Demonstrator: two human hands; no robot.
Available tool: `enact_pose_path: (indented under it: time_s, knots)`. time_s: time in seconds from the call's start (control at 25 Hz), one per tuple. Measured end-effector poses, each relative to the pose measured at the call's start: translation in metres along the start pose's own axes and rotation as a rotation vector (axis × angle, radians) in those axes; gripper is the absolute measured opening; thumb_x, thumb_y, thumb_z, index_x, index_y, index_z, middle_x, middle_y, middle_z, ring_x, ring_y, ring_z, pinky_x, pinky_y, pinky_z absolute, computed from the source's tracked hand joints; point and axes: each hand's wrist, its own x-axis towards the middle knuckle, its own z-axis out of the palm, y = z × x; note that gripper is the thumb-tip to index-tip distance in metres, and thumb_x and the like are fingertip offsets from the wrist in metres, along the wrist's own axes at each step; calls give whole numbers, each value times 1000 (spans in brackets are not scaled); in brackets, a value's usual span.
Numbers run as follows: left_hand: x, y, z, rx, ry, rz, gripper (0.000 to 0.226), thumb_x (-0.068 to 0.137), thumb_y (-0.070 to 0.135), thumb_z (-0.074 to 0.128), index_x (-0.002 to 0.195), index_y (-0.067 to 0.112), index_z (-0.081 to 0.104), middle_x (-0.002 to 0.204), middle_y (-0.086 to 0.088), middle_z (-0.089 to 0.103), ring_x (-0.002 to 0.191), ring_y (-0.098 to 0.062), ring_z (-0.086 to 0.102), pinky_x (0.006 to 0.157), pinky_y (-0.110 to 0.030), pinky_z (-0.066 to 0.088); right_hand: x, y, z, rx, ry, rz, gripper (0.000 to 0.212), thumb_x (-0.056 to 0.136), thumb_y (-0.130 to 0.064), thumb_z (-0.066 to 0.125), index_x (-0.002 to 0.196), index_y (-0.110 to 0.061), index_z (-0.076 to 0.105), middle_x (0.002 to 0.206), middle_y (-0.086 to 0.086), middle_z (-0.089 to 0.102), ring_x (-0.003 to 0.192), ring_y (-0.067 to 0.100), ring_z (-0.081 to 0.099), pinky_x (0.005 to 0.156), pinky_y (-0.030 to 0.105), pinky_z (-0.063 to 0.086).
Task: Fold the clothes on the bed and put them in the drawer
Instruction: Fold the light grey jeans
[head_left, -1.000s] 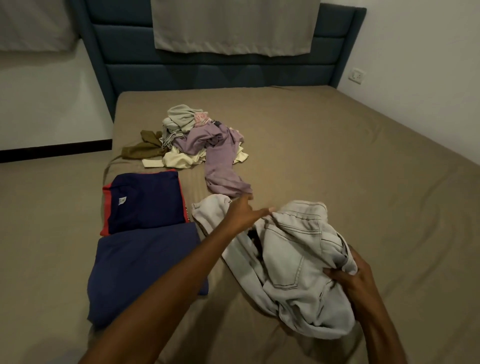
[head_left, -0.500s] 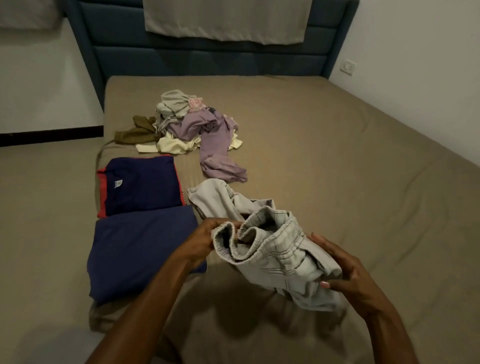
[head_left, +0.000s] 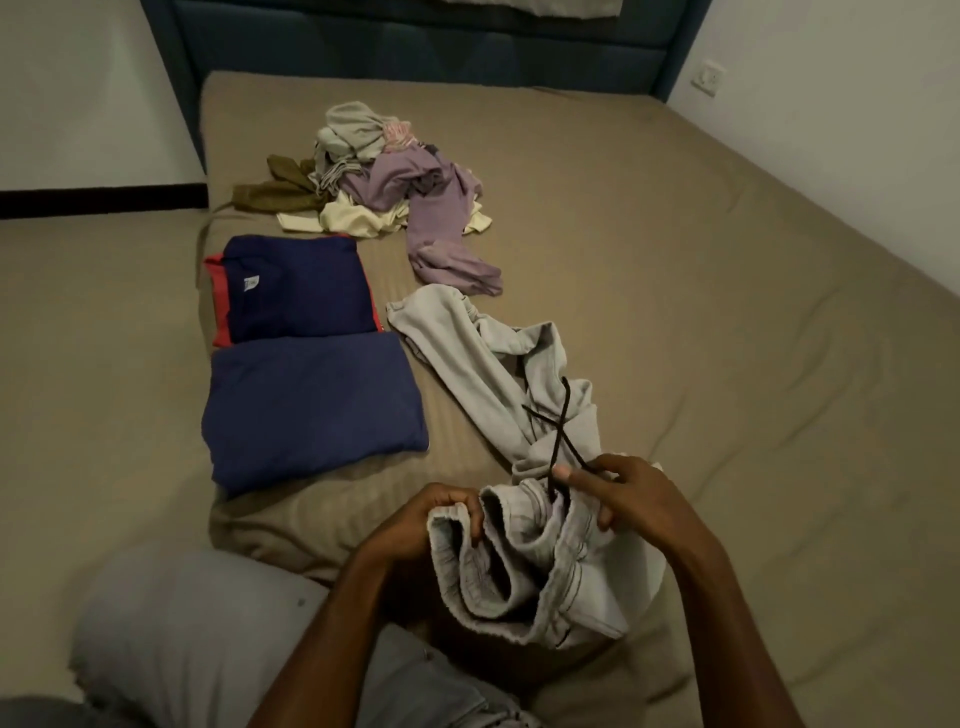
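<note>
— Both hands have the grey trousers (head_left: 524, 566) by the bunched waistband: our left hand (head_left: 415, 525) curls round its near edge, our right hand (head_left: 634, 499) pinches the far side, beside the dark drawstring (head_left: 558, 436).

— They're soft, light and floppy, so we'd judge the waistband corners the best hold; the legs trail away on the bed (head_left: 727, 312).

— Left of our grip lie two folded navy pieces (head_left: 311, 405). Beyond, the unfolded pile (head_left: 395, 182).

— No drawer in sight.
</note>
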Motion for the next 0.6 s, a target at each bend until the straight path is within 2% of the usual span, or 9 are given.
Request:
enact_pose_path:
  time_s: [0.08, 0.16, 0.24, 0.32, 0.44, 0.52, 0.6]
  knots:
    - [-1, -6, 7, -34, -62, 72, 25, 81, -22, 58, 80, 2, 65, 83, 4, 74, 79, -10, 69, 74, -22, 53, -7, 2, 8, -142, -53, -15, 77, 54, -76, 86, 114, -33, 67, 95, -9, 75, 86, 8, 71, 82, 37, 60]
    - [-7, -10, 8, -97, -17, 101, 20, 79, -23, 61, 84, -4, 67, 109, -9, 76, 104, -24, 72, 88, -30, 54, -14, 12, 21, -150, -82, -77, 99, 49, -54, 96, 136, -33, 54, 117, -14, 68, 105, 7, 67, 91, 35, 57]
    - [-12, -16, 2, -113, -23, 98, 15, 79, -19, 68, 85, -6, 70, 127, -15, 71, 123, -31, 65, 104, -39, 52, -24, 31, 38, -29, -62, -146, 108, 47, -33, 98, 143, -32, 49, 129, -12, 64, 119, 10, 63, 100, 38, 55]
    - [-18, -19, -2, 6, -23, 106, 12, 79, -16, 73, 87, -7, 73, 129, -8, 71, 127, -25, 63, 112, -42, 47, -37, 47, 47, 239, 64, -197, 91, 52, -12, 91, 134, -32, 59, 125, -8, 69, 118, 17, 66, 99, 43, 57]
    - [-31, -20, -11, 123, -39, 62, 19, 80, -6, 79, 94, 6, 77, 123, -5, 74, 119, -25, 68, 109, -51, 49, -56, 61, 41, 613, 267, -205, 72, 58, 18, 82, 120, -16, 70, 117, 4, 74, 111, 26, 69, 88, 43, 60]
    - [-41, -15, -18, 76, -212, 32, 40, 79, -3, 80, 117, 6, 71, 126, -12, 70, 121, -32, 65, 109, -56, 47, -63, 67, 31, 824, 292, -195, 67, 58, 13, 88, 119, -8, 70, 119, 14, 73, 110, 32, 70, 88, 46, 59]
    - [-48, -4, -18, -94, -293, -1, 68, 73, 6, 87, 134, 3, 58, 139, -15, 61, 133, -31, 56, 113, -49, 44, -65, 68, 22, 962, 273, -184, 75, 48, -7, 99, 118, -4, 70, 121, 24, 70, 108, 40, 69, 91, 50, 59]
